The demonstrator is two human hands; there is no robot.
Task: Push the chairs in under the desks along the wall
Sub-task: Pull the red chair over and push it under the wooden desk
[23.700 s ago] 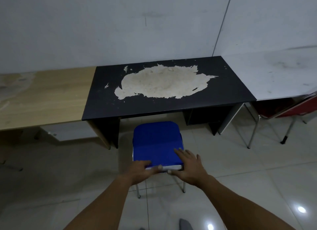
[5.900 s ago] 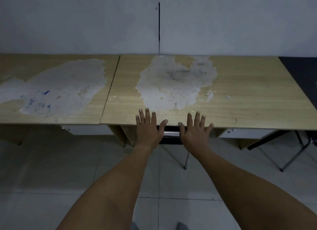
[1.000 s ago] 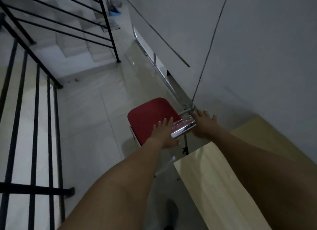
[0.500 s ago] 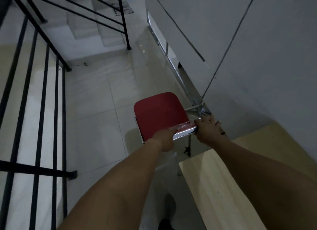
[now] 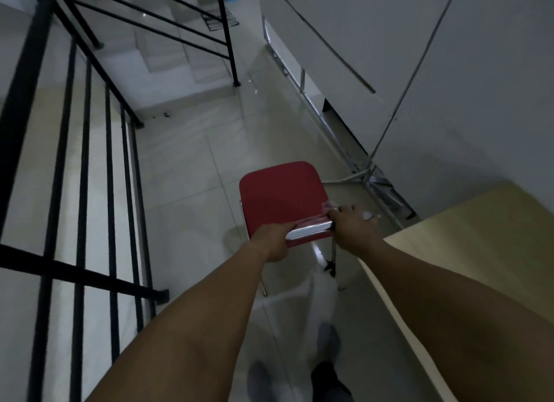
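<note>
Two hands grip one red chair (image 5: 281,196) at frame centre. Black railing (image 5: 81,161) fills the left. The left hand (image 5: 271,239) closes on the chair's back edge; the right hand (image 5: 352,226) clasps its right corner. A wooden desk (image 5: 479,251) occupies the lower right, beside the chair.

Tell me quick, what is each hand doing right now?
Left hand: closed on the red chair backrest's left end.
Right hand: closed on its right end.
</note>
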